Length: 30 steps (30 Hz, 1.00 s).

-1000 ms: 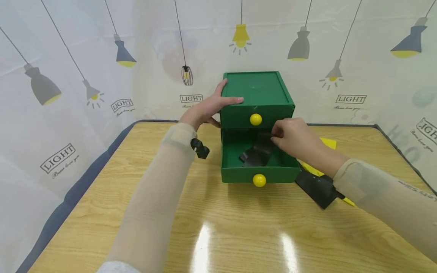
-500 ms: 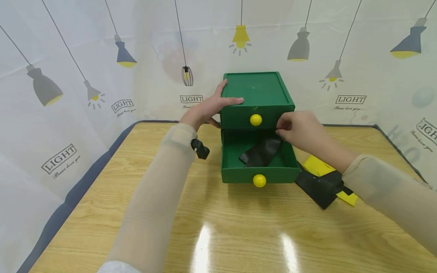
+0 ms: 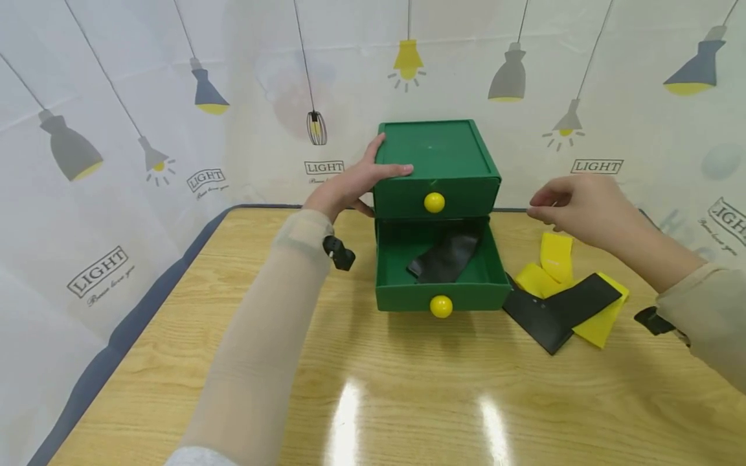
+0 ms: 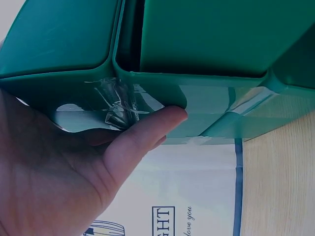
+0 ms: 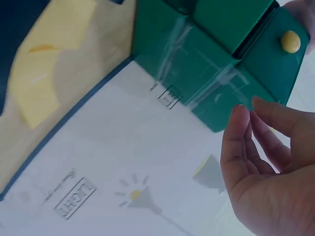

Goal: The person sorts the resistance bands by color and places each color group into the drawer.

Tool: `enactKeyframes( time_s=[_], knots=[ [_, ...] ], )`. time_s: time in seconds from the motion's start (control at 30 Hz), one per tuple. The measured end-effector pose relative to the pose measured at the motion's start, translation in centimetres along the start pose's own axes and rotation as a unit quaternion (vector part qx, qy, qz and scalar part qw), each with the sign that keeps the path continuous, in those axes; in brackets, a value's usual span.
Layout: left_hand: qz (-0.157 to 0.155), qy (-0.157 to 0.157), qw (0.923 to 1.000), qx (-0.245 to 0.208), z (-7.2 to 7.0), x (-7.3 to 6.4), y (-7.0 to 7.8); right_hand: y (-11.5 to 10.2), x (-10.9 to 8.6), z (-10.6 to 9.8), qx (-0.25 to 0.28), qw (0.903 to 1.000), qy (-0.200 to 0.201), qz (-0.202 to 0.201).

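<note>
Pressing left hand (image 3: 357,184), fingers wide, on green drawer box (image 3: 434,152). Hovering right hand (image 3: 591,206), empty, fingertips narrowly apart, near yellow strips (image 3: 557,254). Reading "LIGHT" (image 3: 324,167) on backdrop (image 3: 355,77).

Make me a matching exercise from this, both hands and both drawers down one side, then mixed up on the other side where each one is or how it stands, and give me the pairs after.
1. Left hand
2. Right hand
3. Upper drawer
4. Lower drawer

A. Pulled open
B. Resting against the green cabinet
C. Closed
D. In mid-air

Pairs: 1-B, 2-D, 3-C, 4-A
</note>
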<state>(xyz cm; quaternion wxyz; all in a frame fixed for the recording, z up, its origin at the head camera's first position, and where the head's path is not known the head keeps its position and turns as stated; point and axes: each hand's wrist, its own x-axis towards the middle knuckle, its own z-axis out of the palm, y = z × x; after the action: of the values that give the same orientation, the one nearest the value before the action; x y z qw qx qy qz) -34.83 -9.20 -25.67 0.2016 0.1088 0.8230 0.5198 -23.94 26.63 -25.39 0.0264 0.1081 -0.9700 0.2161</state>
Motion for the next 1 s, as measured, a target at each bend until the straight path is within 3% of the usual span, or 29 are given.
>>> enactKeyframes(
  time_s=[0.27,0.4,0.63,0.83,1.0],
  knots=[
    [0.002,0.003,1.0,0.001,-0.1,-0.1,0.0,2.8,-1.6,0.1,-0.007,0.999,-0.037,0.024],
    [0.002,0.003,1.0,0.001,-0.2,-0.1,0.1,3.7,-1.4,1.2,0.008,0.996,-0.085,0.026],
    [0.0,0.007,1.0,0.003,-0.4,-0.1,0.0,3.9,0.2,4.8,0.067,0.978,-0.197,-0.008],
    [-0.001,0.004,1.0,0.001,-0.2,0.0,0.0,5.2,2.1,8.0,0.097,0.9638,-0.242,-0.054],
    [0.001,0.002,1.0,-0.002,0.0,0.0,0.0,6.7,3.3,9.4,0.125,0.9506,-0.281,-0.04]
  ],
)
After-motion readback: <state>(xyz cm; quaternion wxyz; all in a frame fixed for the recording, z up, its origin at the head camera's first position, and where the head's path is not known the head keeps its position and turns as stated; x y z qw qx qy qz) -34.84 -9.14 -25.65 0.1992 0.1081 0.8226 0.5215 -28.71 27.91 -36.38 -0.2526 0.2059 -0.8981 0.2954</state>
